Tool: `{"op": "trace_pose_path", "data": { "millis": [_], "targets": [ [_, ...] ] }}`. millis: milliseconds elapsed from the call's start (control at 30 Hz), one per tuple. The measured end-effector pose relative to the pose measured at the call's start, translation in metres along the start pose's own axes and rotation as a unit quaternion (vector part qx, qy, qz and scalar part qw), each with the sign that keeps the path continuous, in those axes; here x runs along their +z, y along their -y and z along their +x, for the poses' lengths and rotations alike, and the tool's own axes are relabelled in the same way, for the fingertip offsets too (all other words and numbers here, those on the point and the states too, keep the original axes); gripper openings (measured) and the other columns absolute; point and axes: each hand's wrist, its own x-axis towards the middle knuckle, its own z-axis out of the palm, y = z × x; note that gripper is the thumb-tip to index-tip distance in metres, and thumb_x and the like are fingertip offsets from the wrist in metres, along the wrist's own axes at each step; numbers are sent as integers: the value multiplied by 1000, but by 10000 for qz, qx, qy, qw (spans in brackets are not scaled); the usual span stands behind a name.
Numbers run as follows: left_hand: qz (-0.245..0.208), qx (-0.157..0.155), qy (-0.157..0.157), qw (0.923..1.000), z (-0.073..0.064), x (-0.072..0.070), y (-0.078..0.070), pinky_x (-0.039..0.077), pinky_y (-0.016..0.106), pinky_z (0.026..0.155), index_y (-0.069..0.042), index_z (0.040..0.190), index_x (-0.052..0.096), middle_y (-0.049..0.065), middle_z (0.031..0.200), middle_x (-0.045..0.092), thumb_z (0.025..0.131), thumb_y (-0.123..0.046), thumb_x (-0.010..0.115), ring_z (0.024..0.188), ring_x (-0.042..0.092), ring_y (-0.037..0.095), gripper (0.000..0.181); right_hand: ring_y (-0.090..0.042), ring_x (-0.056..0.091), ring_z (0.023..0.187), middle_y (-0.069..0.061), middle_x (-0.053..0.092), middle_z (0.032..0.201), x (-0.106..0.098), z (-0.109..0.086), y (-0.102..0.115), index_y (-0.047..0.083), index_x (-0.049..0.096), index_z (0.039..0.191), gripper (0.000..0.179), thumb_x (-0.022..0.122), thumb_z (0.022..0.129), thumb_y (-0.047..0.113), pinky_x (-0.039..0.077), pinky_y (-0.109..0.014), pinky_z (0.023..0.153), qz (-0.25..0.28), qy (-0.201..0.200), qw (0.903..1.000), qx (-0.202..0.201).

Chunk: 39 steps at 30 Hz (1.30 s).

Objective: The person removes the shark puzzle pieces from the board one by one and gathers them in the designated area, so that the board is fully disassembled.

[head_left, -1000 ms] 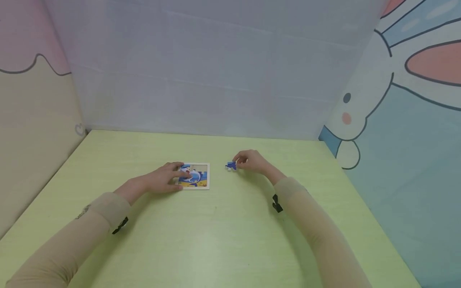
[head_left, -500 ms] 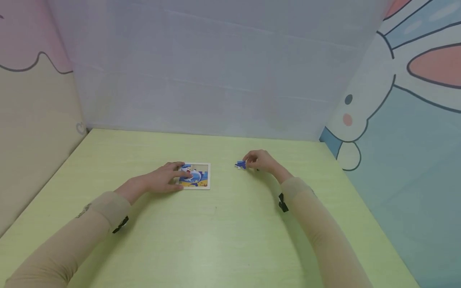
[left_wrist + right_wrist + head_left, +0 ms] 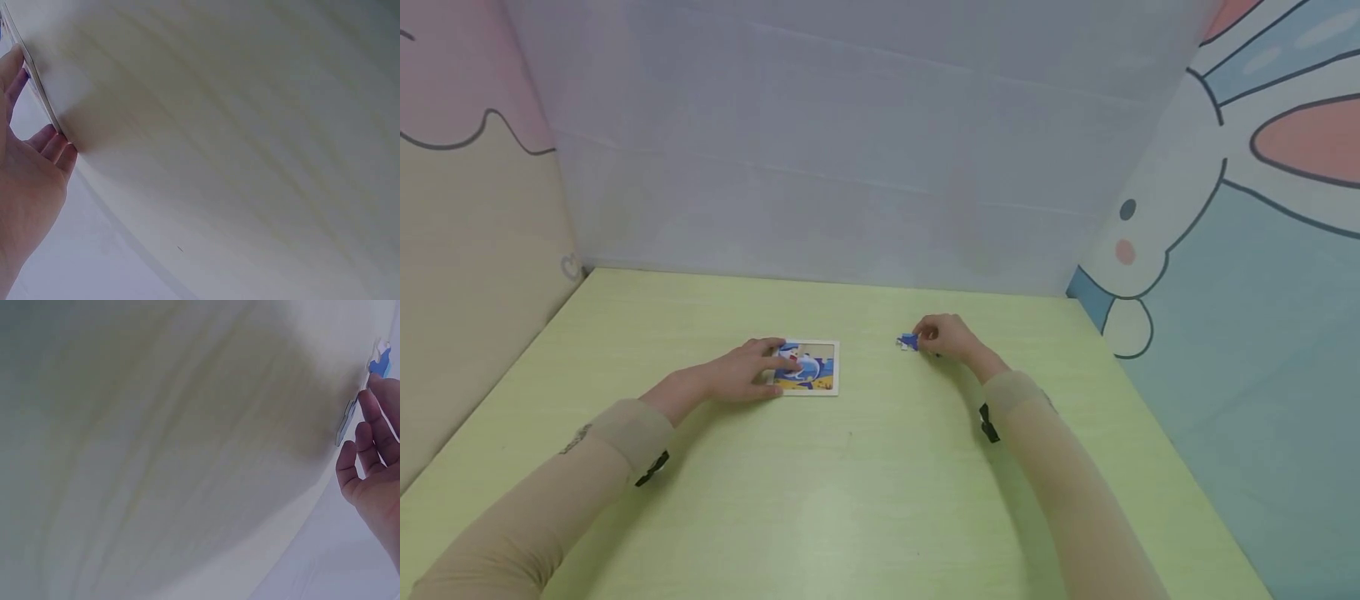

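A small square jigsaw puzzle (image 3: 808,394) with a white border and a sea-creature picture lies on the table in the head view. My left hand (image 3: 732,377) rests over its left side with fingers spread, one finger on the picture and the thumb at the near edge. To the right, my right hand (image 3: 953,337) pinches a blue and white jigsaw piece (image 3: 907,342) between thumb and fingertips, close over the table. In the right wrist view a second jigsaw piece (image 3: 345,422) lies on the table just under the fingers; in the head view the hand mostly hides it.
The pale green table (image 3: 850,483) ends at a plain grey-white backdrop (image 3: 850,150). A wall with a cartoon rabbit (image 3: 1142,225) stands along the right side, and a pink and cream wall (image 3: 475,217) along the left.
My right hand has moved to the right with the jigsaw piece, away from the puzzle, and the piece has turned slightly. The left hand stays on the puzzle.
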Motion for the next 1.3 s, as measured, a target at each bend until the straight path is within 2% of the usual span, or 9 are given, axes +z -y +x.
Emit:
{"op": "trace_pose_path", "data": {
  "millis": [333,633,867,1067,1167,1300],
  "targets": [
    [-60,-32,-14,10000,-1,0,-1,24,65,105,-20,139,48,27,150,23,92,-36,58,136,22,49,50,-18,57,83,-6,65,99,-1,0,3,8,69,107,19,64,90,17,49,-32,74,-164,181,9994,228],
    [-177,-38,-51,9998,-1,3,4,24,66,105,-19,140,46,27,150,22,92,-37,58,135,22,49,52,-17,52,76,-3,63,95,1,0,6,10,69,105,18,65,89,15,45,-28,67,-152,87,9998,127],
    [-473,-213,-78,9986,1,5,8,23,65,105,-23,137,49,23,152,21,89,-36,63,136,20,46,52,-19,50,85,-4,62,102,-1,1,21,12,69,106,18,65,89,17,44,-31,73,-357,20,9993,70],
    [-684,-350,-331,9965,2,3,6,21,67,105,-19,133,52,21,151,22,85,-33,69,136,20,47,53,-21,53,92,-3,64,101,-5,2,38,10,69,108,22,67,88,18,45,-35,84,-470,-65,9983,-351],
    [-523,-492,-545,9959,2,0,5,21,66,105,-16,133,51,22,149,27,84,-33,70,135,23,47,56,-20,55,92,-2,65,98,-6,1,47,9,69,107,21,67,87,17,46,-35,84,-478,-174,9959,-745],
    [-215,-738,-724,9944,2,-4,5,20,67,104,-13,137,48,23,146,32,83,-38,70,134,24,47,63,-20,57,92,-3,66,96,-7,0,60,6,69,106,22,69,86,16,46,-34,85,-401,-268,9935,-1027]
  ]
}}
